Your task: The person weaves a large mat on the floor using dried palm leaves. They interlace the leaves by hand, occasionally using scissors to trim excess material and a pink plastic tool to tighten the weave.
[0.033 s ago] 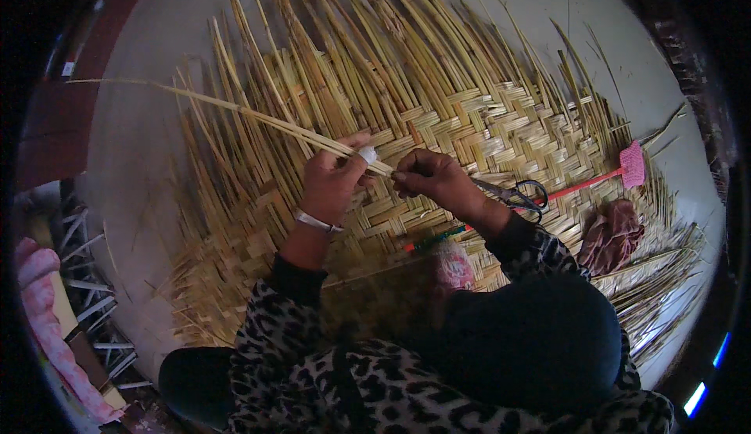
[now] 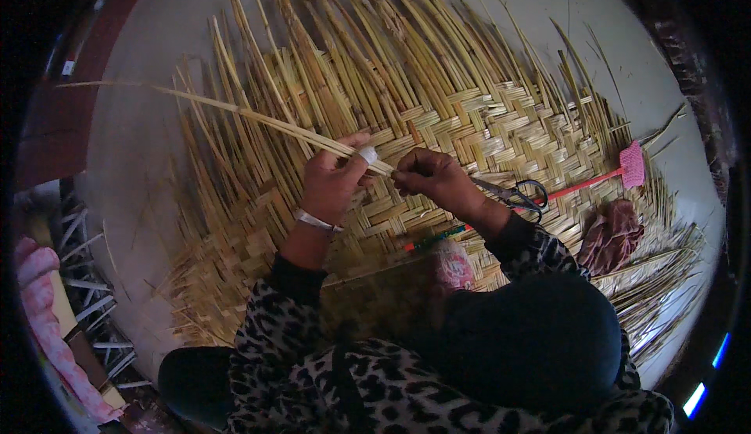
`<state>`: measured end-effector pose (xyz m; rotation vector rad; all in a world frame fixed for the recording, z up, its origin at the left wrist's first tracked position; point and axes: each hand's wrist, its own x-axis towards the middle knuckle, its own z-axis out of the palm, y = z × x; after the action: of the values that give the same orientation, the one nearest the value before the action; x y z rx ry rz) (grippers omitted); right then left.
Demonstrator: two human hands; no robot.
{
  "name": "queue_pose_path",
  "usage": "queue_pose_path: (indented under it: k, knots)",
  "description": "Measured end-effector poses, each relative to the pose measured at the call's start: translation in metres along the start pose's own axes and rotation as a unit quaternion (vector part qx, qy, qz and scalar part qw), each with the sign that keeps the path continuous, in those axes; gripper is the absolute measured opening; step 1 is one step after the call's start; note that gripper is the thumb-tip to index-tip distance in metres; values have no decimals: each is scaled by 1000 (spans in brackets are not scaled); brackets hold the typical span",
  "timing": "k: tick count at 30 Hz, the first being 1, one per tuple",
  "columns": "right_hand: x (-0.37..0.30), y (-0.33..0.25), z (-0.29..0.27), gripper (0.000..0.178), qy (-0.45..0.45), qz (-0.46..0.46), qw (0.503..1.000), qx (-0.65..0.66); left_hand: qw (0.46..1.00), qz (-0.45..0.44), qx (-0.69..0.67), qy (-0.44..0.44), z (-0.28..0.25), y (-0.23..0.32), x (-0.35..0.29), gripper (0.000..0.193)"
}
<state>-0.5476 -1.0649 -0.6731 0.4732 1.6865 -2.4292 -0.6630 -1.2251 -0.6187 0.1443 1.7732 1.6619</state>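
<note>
A small bunch of long, pale plant strips [image 2: 258,118] runs through my left hand [image 2: 336,177], which is closed around them near their right end. White wrapping [image 2: 367,154] shows at the thumb of that hand. My right hand [image 2: 438,180] pinches the right tips of the strips between thumb and fingers. Below both hands spreads a half-woven mat [image 2: 461,141] of the same strips, its unwoven ends fanning out at the far side. Black-handled scissors [image 2: 520,195] lie on the mat just right of my right hand.
A pink fly swatter [image 2: 632,164] with a red handle lies across the mat at the right. Nearby is a crumpled brown cloth [image 2: 612,237]. Loose strips [image 2: 653,309] lie at the lower right. A metal rack [image 2: 86,277] and pink fabric [image 2: 43,301] stand at the left.
The far left tip of the held strips has shifted slightly left. Both hands keep nearly the same place and grip.
</note>
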Motion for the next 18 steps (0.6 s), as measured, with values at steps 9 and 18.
queue_pose_path:
  k: [9, 18]
  knots:
    - [-3, -14, 6, 21, 65, 4, 975, -214, 990, 39, 111, 73, 7, -29, 3, 22]
    - [-16, -3, -36, 27, 101, -81, 861, -491, 977, 76, 115, 162, -55, -33, 29, 20]
